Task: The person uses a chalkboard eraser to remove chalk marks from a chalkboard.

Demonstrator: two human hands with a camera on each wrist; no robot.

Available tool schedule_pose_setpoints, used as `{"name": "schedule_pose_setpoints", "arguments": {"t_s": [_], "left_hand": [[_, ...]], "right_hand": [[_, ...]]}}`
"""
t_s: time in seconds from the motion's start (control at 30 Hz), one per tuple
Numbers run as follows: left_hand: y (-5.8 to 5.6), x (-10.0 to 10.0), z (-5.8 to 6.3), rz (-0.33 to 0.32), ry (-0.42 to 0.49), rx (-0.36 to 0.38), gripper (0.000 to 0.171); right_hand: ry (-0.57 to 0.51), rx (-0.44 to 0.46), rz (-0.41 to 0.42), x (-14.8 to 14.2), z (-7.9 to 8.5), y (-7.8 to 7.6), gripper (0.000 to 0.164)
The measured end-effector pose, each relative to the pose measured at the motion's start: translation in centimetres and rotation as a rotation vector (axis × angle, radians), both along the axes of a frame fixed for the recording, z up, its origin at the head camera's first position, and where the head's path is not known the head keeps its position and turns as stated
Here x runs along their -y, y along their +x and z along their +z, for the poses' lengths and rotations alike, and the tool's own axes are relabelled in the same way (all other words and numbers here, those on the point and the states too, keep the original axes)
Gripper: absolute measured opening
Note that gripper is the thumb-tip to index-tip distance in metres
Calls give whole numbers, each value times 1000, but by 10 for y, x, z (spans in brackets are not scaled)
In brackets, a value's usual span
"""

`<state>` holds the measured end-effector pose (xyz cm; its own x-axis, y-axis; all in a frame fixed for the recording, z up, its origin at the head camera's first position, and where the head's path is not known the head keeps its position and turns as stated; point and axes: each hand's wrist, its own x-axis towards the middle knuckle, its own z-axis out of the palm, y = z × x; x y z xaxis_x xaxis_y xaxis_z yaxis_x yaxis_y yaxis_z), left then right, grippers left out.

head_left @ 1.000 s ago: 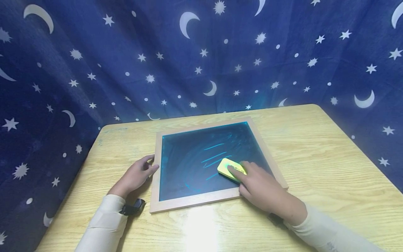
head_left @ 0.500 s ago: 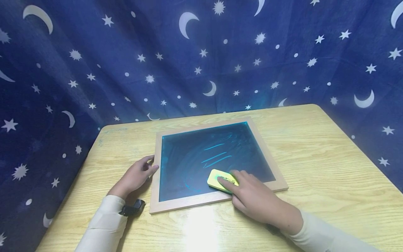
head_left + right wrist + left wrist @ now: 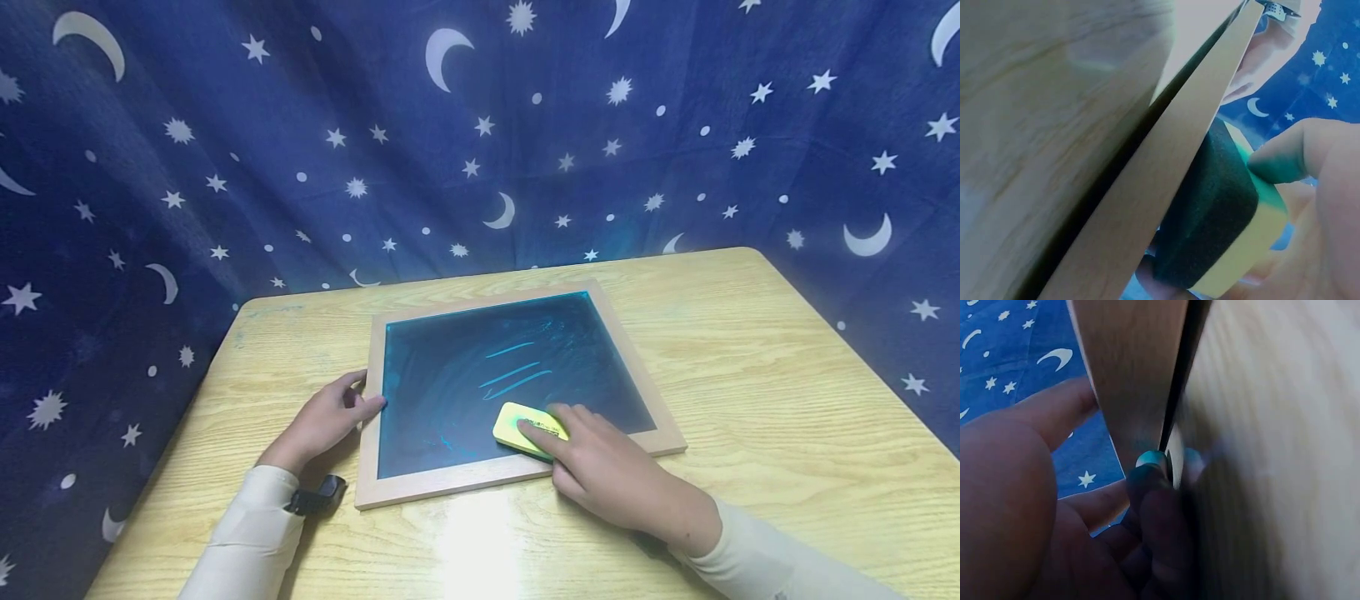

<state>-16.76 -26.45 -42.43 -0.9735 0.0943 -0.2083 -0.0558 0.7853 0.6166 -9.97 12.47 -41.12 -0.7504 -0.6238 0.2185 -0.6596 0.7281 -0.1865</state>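
A small blackboard (image 3: 438, 379) in a pale wooden frame lies on the table, with several blue chalk strokes (image 3: 517, 375) near its middle. My left hand (image 3: 326, 417) holds the left side of the frame, thumb on top and fingers at the outer edge. In the left wrist view, curled fingers (image 3: 1163, 519) reach below the frame. My right hand (image 3: 607, 471) grips a yellow board eraser (image 3: 517, 425) near the front of the board, thumb on its top. The right wrist view shows the eraser's dark felt (image 3: 1213, 206) right at the frame's front edge.
The board lies on a light wood-grain table (image 3: 780, 400) with faint blue smudges at its back left corner. Behind and at the sides hangs a dark blue curtain (image 3: 420, 125) printed with moons and stars. A black band (image 3: 318, 496) circles the left wrist.
My right hand has moved the eraser left and toward the front edge, then stays there. The lowest blue stroke no longer shows. My left thumb has shifted slightly farther over the frame.
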Motion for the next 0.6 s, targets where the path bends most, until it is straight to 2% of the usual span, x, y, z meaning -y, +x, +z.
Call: {"name": "schedule_pose_setpoints", "arguments": {"t_s": [0.2,0.4,0.6], "left_hand": [[0,-1,-1,5,-11,12,85],[0,-1,-1,2,-18,13,85],[0,0,-2,2,-25,7,86]], "right_hand": [[-3,-35,-1,0,-3,-2,60],[-6,-66,-40,-2,-5,-5,57],[-14,-22,-110,-9,-4,-12,58]]}}
